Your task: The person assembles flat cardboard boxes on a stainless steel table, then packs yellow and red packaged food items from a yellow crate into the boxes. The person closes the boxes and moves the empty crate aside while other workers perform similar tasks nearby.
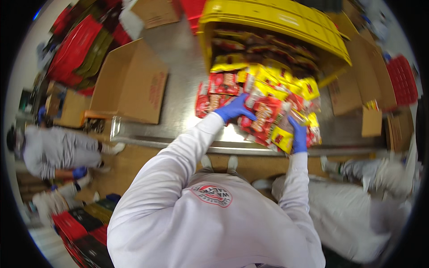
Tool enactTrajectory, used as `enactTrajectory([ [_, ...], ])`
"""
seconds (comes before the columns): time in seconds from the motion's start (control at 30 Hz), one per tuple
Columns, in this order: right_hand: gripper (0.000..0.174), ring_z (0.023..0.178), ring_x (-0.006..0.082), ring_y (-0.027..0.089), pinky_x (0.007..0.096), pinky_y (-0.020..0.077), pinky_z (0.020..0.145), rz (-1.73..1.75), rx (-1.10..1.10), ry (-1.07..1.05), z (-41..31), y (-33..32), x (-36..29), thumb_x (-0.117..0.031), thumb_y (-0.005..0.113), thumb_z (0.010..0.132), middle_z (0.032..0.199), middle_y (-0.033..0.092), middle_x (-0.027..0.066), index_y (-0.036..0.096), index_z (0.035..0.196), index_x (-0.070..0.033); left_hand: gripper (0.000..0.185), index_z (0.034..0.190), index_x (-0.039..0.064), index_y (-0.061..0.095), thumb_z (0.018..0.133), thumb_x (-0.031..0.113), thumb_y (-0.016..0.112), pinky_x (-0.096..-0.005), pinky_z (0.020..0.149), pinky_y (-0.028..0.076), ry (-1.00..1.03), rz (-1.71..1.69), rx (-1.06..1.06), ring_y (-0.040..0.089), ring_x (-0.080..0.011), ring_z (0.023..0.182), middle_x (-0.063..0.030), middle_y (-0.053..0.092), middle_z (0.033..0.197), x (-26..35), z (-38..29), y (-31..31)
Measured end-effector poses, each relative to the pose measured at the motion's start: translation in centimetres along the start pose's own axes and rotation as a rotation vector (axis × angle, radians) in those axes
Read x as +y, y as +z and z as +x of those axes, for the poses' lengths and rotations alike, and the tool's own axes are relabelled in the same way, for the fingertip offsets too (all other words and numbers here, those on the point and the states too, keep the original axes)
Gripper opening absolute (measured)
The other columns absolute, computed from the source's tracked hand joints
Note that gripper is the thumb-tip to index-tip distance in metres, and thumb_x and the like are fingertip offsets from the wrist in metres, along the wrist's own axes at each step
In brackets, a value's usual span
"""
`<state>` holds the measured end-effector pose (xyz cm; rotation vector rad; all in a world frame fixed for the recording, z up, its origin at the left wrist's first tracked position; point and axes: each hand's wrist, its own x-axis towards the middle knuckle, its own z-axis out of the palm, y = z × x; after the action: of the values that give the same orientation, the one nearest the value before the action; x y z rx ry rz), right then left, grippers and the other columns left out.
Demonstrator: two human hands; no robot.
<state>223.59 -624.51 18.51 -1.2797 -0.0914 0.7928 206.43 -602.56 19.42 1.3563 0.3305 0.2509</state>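
Observation:
A heap of glossy red and yellow snack packets [263, 117] covers the steel table [186, 100] in front of me. It spills from a yellow plastic crate [278, 21], which lies tipped on its side with its mouth towards me. More packets fill the crate's inside. My left hand [236, 109], in a blue glove, is at the left of a bunch of red packets, fingers spread against them. On the bunch's right side is my gloved right hand [298, 134], its thumb over the packets and the palm along their edge. Between them, both hands hold the bunch near the table's front edge.
An open cardboard box [129, 82] stands on the left. More cardboard boxes [363, 75] are at the right, beside a red crate [400, 80]. Red and dark crates [78, 50] are stacked at far left. Co-workers stand left [63, 150] and right [338, 207].

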Motion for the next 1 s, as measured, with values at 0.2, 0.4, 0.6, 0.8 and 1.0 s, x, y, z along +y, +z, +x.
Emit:
enactTrajectory([
  [0.2, 0.042, 0.096, 0.0159, 0.061, 0.0294, 0.0504, 0.084, -0.265, -0.075, -0.098, -2.3, 1.7, 0.0, -0.005, 0.071, 0.079, 0.109, 0.062, 0.0077, 0.056, 0.118, 0.002, 0.108, 0.142, -0.002, 0.03, 0.054, 0.023, 0.088, -0.037, 0.112, 0.025, -0.065, 0.134, 0.243, 0.031, -0.0295, 0.134, -0.0208, 0.033, 0.143, -2.4, -4.3, -0.4],
  [0.4, 0.064, 0.106, 0.018, 0.057, 0.0297, 0.046, 0.092, -0.255, -0.131, -0.207, -6.8, 11.8, -1.6, -0.004, 0.075, 0.075, 0.118, 0.057, 0.011, 0.044, 0.131, 0.005, 0.071, 0.137, 0.002, 0.039, 0.07, -0.003, 0.062, -0.0346, 0.101, 0.042, -0.107, -0.597, 0.323, 0.057, -0.0202, 0.113, -0.0099, 0.058, 0.123, 6.2, -14.7, -5.6],
  [0.6, 0.071, 0.099, 0.0174, 0.06, 0.0295, 0.0471, 0.09, -0.167, -0.235, -0.526, -11.1, 30.9, -4.8, -0.004, 0.077, 0.074, 0.113, 0.061, 0.011, 0.039, 0.133, 0.006, 0.069, 0.13, 0.001, 0.046, 0.065, 0.0, 0.072, -0.0354, 0.092, 0.049, 0.326, -0.242, 0.581, 0.06, -0.0205, 0.107, -0.0102, 0.061, 0.118, 20.9, -24.2, -14.2],
  [0.8, 0.056, 0.084, 0.0132, 0.058, 0.0269, 0.0484, 0.077, 0.039, -0.242, -1.037, -12.2, 51.8, -2.6, -0.013, 0.085, 0.068, 0.095, 0.062, 0.005, 0.054, 0.111, 0.006, 0.053, 0.106, -0.001, 0.06, 0.061, 0.016, 0.082, -0.0349, 0.085, 0.048, 0.521, 0.581, 1.004, 0.058, -0.0239, 0.101, -0.014, 0.057, 0.111, 28.5, -30.5, -28.3],
  [1.0, 0.037, 0.093, 0.0326, 0.06, 0.041, 0.0492, 0.08, -0.648, -0.156, -1.204, -14.6, 59.0, 3.4, -0.03, 0.075, 0.074, 0.107, 0.055, 0.0199, 0.065, 0.093, 0.0, 0.088, 0.113, -0.011, 0.056, 0.055, 0.05, 0.081, -0.038, 0.089, 0.045, 0.138, 1.074, 1.184, 0.053, -0.0355, 0.102, -0.0268, 0.05, 0.108, 23.8, -31.9, -37.2],
])
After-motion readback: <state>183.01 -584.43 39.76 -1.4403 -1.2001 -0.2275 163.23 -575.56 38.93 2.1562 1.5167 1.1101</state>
